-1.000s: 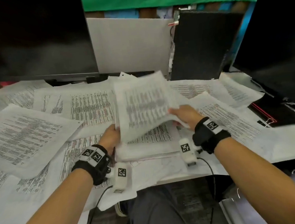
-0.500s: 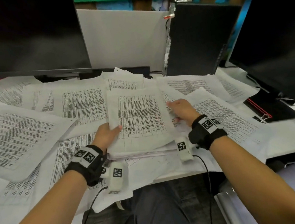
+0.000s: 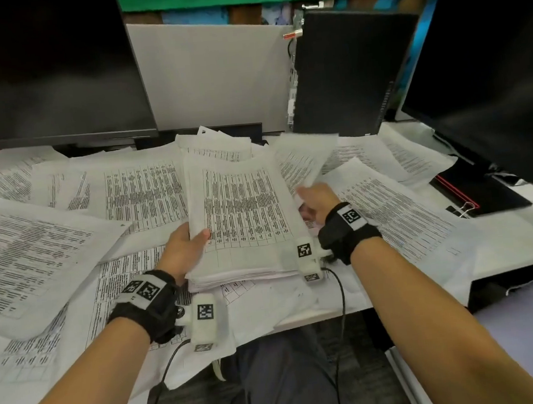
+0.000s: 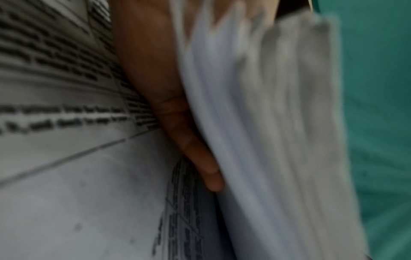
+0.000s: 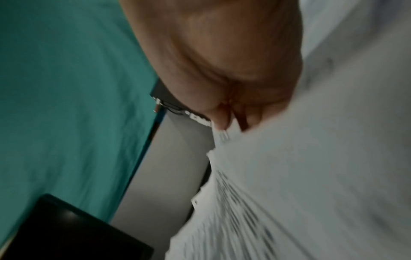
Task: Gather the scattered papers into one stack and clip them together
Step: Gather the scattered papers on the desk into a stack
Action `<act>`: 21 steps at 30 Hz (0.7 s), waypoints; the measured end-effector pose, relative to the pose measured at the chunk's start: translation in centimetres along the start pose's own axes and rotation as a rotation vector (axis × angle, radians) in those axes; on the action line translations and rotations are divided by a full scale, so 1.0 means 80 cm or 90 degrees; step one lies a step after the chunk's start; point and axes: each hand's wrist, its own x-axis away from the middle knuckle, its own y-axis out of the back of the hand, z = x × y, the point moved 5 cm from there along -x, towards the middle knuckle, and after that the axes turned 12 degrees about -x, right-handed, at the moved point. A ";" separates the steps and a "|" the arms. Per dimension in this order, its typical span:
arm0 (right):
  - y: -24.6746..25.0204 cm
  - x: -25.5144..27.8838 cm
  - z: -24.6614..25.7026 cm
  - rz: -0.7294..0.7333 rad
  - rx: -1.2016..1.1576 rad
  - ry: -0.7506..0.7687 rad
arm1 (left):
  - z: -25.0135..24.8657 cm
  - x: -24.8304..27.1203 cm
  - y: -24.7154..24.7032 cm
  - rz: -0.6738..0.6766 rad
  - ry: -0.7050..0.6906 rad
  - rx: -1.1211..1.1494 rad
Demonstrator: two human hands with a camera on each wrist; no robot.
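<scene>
A thick stack of printed papers lies at the desk's middle. My left hand grips its left edge, thumb on top; the left wrist view shows fingers under the stack. Just right of the stack, my right hand pinches a loose sheet that rises, blurred, off the desk. In the right wrist view the fingertips are closed on that sheet's corner. Several more printed sheets lie scattered to both sides. A binder clip rests at the far right.
A dark monitor stands at the back left and another at the right. A black computer tower and a grey panel stand behind. A black notebook with a red edge lies beside the clip. The desk edge is near my lap.
The sheet I held up a second ago now lies on top of the stack. My right hand has moved off to the right and lifts another loose sheet. The left hand stays on the stack.
</scene>
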 end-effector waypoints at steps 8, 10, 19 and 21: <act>0.088 0.018 0.127 -0.111 -0.356 0.353 | -0.002 -0.001 -0.006 0.020 -0.003 -0.044; 0.093 0.013 0.122 -0.131 -0.400 0.276 | 0.000 -0.002 -0.005 0.024 0.013 -0.008; 0.034 -0.004 0.052 -0.008 0.085 0.184 | 0.008 -0.003 -0.001 0.070 0.061 0.160; 0.023 -0.016 0.037 -0.017 0.170 0.171 | 0.005 0.000 -0.003 0.073 0.065 0.227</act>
